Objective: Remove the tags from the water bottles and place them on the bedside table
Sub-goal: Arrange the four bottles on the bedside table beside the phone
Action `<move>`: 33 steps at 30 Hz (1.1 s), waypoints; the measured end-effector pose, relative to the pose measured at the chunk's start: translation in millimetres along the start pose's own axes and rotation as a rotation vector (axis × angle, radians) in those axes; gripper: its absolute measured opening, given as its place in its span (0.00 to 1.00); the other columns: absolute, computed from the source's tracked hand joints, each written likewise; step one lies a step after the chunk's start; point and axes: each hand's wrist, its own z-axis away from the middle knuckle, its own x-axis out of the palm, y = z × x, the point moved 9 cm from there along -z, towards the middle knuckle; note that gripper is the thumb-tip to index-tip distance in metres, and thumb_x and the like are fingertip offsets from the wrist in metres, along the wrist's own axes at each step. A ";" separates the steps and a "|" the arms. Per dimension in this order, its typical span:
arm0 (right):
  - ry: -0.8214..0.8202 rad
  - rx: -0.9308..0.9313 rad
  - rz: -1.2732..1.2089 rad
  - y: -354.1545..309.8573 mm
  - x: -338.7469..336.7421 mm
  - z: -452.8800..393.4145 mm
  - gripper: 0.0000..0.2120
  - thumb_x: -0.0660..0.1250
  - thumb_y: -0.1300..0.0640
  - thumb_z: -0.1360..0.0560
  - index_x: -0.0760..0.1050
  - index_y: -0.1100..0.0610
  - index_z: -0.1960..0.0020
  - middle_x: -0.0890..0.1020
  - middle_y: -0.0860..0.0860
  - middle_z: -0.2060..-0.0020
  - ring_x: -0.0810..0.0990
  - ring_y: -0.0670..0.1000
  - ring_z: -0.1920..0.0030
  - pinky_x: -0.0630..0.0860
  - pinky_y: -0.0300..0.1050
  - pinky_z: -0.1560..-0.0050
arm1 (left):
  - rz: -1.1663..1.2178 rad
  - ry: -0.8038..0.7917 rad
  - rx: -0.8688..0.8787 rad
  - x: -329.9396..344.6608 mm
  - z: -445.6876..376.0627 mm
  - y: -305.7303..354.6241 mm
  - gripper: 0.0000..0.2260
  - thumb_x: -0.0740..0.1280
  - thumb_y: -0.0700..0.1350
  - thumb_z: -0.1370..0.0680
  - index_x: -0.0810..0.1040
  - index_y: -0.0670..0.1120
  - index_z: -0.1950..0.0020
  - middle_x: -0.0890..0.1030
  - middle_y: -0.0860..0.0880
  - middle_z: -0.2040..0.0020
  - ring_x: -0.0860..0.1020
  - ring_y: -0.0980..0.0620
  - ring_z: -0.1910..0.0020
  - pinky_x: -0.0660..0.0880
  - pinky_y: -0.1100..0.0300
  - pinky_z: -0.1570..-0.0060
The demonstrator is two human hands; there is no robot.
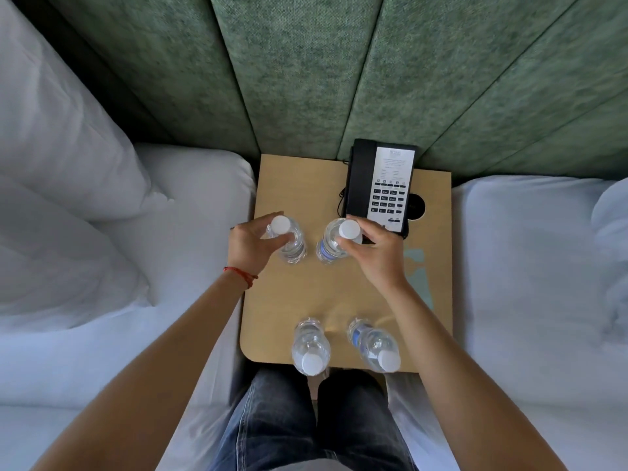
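Several clear water bottles with white caps stand on the wooden bedside table (306, 294). My left hand (249, 243) grips the neck of the far-left bottle (289, 239), which shows no label. My right hand (375, 253) grips the neck of the far-right bottle (334, 243), which carries a blue label. Two more bottles stand at the table's near edge: the left one (311, 348) is bare, the right one (373, 345) has a blue label. A pale blue-green sheet (416, 263) lies on the table under my right wrist; I cannot tell whether it is a tag.
A black phone (380, 185) with a white keypad card stands at the table's back right, beside a round black insert (416, 207). White beds (170, 232) flank the table on both sides. A green padded wall (306, 79) rises behind. My legs in dark jeans are below.
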 end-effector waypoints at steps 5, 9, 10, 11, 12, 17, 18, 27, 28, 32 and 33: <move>0.001 -0.019 -0.034 -13.9 11.5 -42.8 0.19 0.76 0.60 0.35 0.79 0.61 0.45 0.83 0.54 0.47 0.80 0.50 0.46 0.75 0.46 0.41 | -0.017 0.003 0.054 -4.0 -46.8 14.6 0.17 0.76 0.39 0.34 0.81 0.42 0.46 0.83 0.45 0.49 0.78 0.55 0.52 0.70 0.78 0.52; 0.013 -0.024 -0.057 -20.6 17.8 -74.8 0.19 0.75 0.61 0.34 0.79 0.61 0.45 0.83 0.55 0.47 0.80 0.51 0.45 0.75 0.46 0.41 | -0.015 0.009 0.070 -4.0 -79.9 23.6 0.18 0.76 0.40 0.34 0.81 0.42 0.45 0.83 0.45 0.49 0.78 0.55 0.53 0.73 0.64 0.47; 0.018 -0.023 -0.062 -21.5 18.6 -81.5 0.19 0.75 0.61 0.34 0.79 0.62 0.45 0.83 0.55 0.47 0.80 0.51 0.45 0.75 0.45 0.41 | -0.013 0.011 0.077 -3.5 -87.0 25.4 0.18 0.76 0.40 0.34 0.81 0.42 0.45 0.83 0.44 0.49 0.78 0.55 0.52 0.73 0.62 0.47; 0.024 -0.025 -0.063 -22.0 19.0 -87.9 0.18 0.75 0.61 0.34 0.79 0.61 0.45 0.83 0.55 0.48 0.80 0.51 0.45 0.75 0.45 0.41 | -0.017 0.014 0.084 -2.7 -93.5 26.9 0.18 0.76 0.40 0.34 0.81 0.42 0.45 0.83 0.44 0.49 0.78 0.54 0.53 0.73 0.62 0.48; 0.030 -0.026 -0.061 -22.3 19.3 -94.3 0.18 0.75 0.61 0.34 0.79 0.61 0.45 0.83 0.54 0.48 0.80 0.50 0.46 0.75 0.44 0.42 | -0.020 0.012 0.089 -1.4 -100.1 27.7 0.17 0.76 0.40 0.34 0.81 0.42 0.46 0.83 0.44 0.49 0.79 0.53 0.52 0.74 0.60 0.48; 0.046 -0.016 -0.041 -20.2 21.6 -121.2 0.19 0.75 0.61 0.34 0.79 0.62 0.44 0.83 0.55 0.48 0.80 0.50 0.46 0.75 0.40 0.44 | 0.042 -0.033 0.054 8.0 -128.3 26.2 0.18 0.76 0.39 0.34 0.80 0.41 0.45 0.81 0.49 0.47 0.79 0.52 0.47 0.74 0.53 0.42; 0.046 -0.012 -0.044 -19.2 22.1 -125.8 0.19 0.75 0.61 0.34 0.79 0.61 0.44 0.83 0.55 0.48 0.80 0.50 0.46 0.75 0.38 0.45 | 0.043 -0.040 0.057 9.6 -132.5 26.2 0.18 0.76 0.39 0.34 0.80 0.41 0.45 0.81 0.48 0.47 0.79 0.52 0.47 0.75 0.52 0.42; -0.031 0.024 -0.057 -17.9 31.9 -149.2 0.21 0.75 0.61 0.34 0.77 0.60 0.41 0.81 0.55 0.44 0.79 0.50 0.43 0.74 0.45 0.39 | -0.008 -0.072 0.078 20.9 -154.9 30.2 0.18 0.76 0.42 0.33 0.80 0.44 0.44 0.82 0.46 0.46 0.79 0.51 0.44 0.74 0.57 0.42; -0.034 0.021 -0.045 -18.9 31.7 -150.2 0.21 0.74 0.61 0.34 0.77 0.60 0.41 0.82 0.55 0.45 0.79 0.51 0.44 0.74 0.47 0.39 | -0.016 -0.078 0.080 21.3 -155.4 30.7 0.18 0.76 0.42 0.33 0.80 0.44 0.44 0.82 0.46 0.45 0.78 0.51 0.44 0.74 0.57 0.42; -0.030 0.005 0.005 -22.8 30.7 -149.4 0.21 0.74 0.61 0.33 0.77 0.60 0.41 0.82 0.55 0.46 0.79 0.52 0.44 0.75 0.50 0.40 | -0.040 -0.066 0.102 19.6 -152.8 34.1 0.19 0.76 0.41 0.33 0.80 0.43 0.44 0.82 0.45 0.45 0.79 0.50 0.44 0.73 0.57 0.42; -0.029 0.001 0.014 -23.4 30.7 -148.4 0.21 0.74 0.60 0.33 0.77 0.60 0.41 0.82 0.55 0.46 0.79 0.52 0.44 0.75 0.50 0.41 | -0.044 -0.052 0.105 18.6 -151.8 35.1 0.19 0.76 0.42 0.33 0.80 0.43 0.44 0.82 0.45 0.45 0.79 0.50 0.45 0.74 0.58 0.43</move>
